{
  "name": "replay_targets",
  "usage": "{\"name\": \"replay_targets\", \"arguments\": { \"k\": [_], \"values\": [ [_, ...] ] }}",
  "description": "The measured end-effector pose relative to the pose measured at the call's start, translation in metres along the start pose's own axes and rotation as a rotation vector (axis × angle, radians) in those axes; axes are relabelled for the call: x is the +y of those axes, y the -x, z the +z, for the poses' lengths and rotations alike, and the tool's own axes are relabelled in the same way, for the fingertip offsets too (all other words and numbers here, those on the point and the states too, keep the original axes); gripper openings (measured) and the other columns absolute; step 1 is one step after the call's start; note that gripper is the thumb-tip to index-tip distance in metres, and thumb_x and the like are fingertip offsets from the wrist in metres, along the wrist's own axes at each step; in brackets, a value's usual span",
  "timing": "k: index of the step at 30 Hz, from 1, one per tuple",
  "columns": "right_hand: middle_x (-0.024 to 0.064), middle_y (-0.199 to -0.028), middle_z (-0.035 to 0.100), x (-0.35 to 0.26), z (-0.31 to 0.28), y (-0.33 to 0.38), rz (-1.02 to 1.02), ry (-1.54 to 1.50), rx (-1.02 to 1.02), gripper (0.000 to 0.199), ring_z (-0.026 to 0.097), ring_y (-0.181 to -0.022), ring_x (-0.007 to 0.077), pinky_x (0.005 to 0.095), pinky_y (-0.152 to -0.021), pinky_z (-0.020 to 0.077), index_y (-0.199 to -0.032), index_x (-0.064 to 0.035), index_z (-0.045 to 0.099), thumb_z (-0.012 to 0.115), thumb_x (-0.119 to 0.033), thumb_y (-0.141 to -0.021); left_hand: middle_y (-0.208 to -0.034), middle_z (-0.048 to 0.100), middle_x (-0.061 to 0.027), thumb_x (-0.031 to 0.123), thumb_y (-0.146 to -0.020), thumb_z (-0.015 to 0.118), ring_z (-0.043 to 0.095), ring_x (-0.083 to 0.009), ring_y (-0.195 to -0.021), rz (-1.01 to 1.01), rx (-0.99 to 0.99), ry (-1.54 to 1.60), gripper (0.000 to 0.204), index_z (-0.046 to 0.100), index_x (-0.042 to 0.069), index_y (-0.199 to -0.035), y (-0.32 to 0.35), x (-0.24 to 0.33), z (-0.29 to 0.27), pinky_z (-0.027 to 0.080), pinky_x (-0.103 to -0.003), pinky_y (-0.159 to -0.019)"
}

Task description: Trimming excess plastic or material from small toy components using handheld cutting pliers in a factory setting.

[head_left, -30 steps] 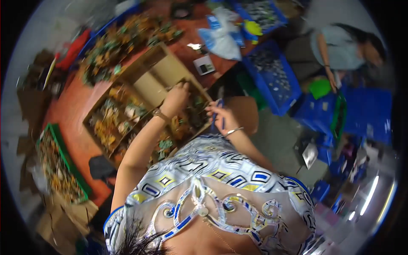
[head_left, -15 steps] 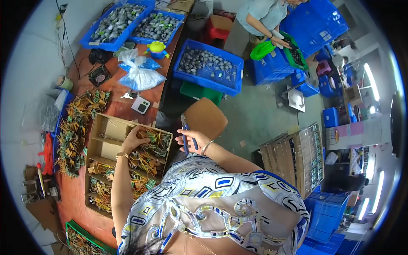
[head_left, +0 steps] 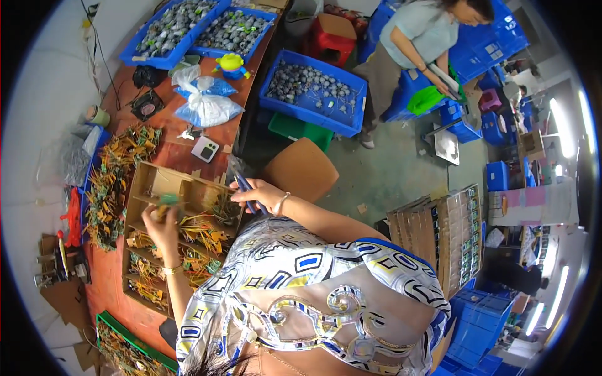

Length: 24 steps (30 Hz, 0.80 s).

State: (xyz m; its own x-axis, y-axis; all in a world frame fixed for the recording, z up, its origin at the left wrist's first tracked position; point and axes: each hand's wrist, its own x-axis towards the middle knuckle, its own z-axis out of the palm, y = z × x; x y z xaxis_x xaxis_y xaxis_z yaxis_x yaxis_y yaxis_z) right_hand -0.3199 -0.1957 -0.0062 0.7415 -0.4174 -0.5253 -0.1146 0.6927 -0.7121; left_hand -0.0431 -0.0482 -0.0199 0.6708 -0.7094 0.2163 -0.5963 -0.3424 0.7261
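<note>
My right hand is closed around blue-handled pliers, with their jaws toward the far edge of the cardboard box. The divided cardboard box lies on the table to my left. Its compartments hold bunches of small circuit boards with orange and yellow wires, and the far left one shows mostly bare cardboard. Above the box's left compartments, my left hand has its fingers curled on a small green and brown piece, blurred by motion.
Wired boards are heaped along the table's left side. Farther off are a phone, tied plastic bags, and blue crates of grey parts. A brown stool stands beyond my right hand. Another person works at the far right.
My left hand has left the far right compartment and moved left and nearer, with a small piece at its fingers. My right hand moved left with the pliers. The other person shifted right.
</note>
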Motion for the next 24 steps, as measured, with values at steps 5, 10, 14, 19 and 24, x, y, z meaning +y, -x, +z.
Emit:
{"name": "replay_targets", "arguments": {
  "k": [5,10,14,19,24],
  "values": [
    [0.0047,-0.097,0.063,-0.007,0.048,-0.032,-0.112,0.229,-0.189,0.047,0.059,-0.084,0.0108,0.0269,-0.069,0.0495,-0.116,-0.0027,0.054,0.075,-0.018,-0.077,-0.118,0.058,-0.0126,0.039,-0.091,0.057,0.06,-0.0214,-0.1,-0.8,0.183,0.949,0.052,0.048,0.007,-0.13,0.029,0.004,-0.026,0.053,-0.034,-0.077],
    [0.0115,-0.091,0.063,0.006,0.103,-0.05,-0.36,0.724,-0.175,0.062,0.061,-0.084,0.025,0.0336,-0.078,0.0493,-0.106,-0.0019,0.057,0.086,-0.027,-0.057,-0.119,0.059,-0.0102,0.036,-0.096,0.047,0.059,-0.0211,-0.104,-0.779,0.101,1.251,0.044,0.051,0.005,-0.128,0.047,0.027,0.002,0.049,-0.037,-0.088],
    [0.0136,-0.088,0.06,0.031,0.129,-0.057,-0.586,0.692,0.015,0.053,0.06,-0.082,0.0281,0.0359,-0.077,0.048,-0.102,-0.0034,0.056,0.079,-0.021,-0.058,-0.12,0.058,-0.0115,0.038,-0.096,0.049,0.056,-0.0229,-0.108,-0.776,0.211,1.227,0.047,0.051,0.002,-0.127,0.058,0.07,0.005,0.046,-0.037,-0.095],
    [0.0089,-0.085,0.063,0.002,0.123,-0.024,-0.115,0.366,0.134,0.054,0.06,-0.08,0.0205,0.0332,-0.076,0.0472,-0.109,-0.0027,0.058,0.078,-0.024,-0.063,-0.123,0.055,-0.012,0.038,-0.094,0.054,0.055,-0.0235,-0.11,-0.759,0.084,1.375,0.05,0.047,0.005,-0.131,0.065,0.068,-0.007,0.044,-0.04,-0.097],
    [0.0064,-0.087,0.065,-0.009,0.093,-0.011,-0.035,-0.375,0.065,0.022,0.062,-0.068,0.0146,0.0294,-0.053,0.0525,-0.101,-0.005,0.062,0.069,-0.006,-0.08,-0.121,0.058,-0.0059,0.037,-0.094,0.056,0.054,-0.0231,-0.109,-0.804,0.046,1.704,0.043,0.051,0.01,-0.127,0.055,0.067,0.007,0.045,-0.036,-0.093]
  ]
}}
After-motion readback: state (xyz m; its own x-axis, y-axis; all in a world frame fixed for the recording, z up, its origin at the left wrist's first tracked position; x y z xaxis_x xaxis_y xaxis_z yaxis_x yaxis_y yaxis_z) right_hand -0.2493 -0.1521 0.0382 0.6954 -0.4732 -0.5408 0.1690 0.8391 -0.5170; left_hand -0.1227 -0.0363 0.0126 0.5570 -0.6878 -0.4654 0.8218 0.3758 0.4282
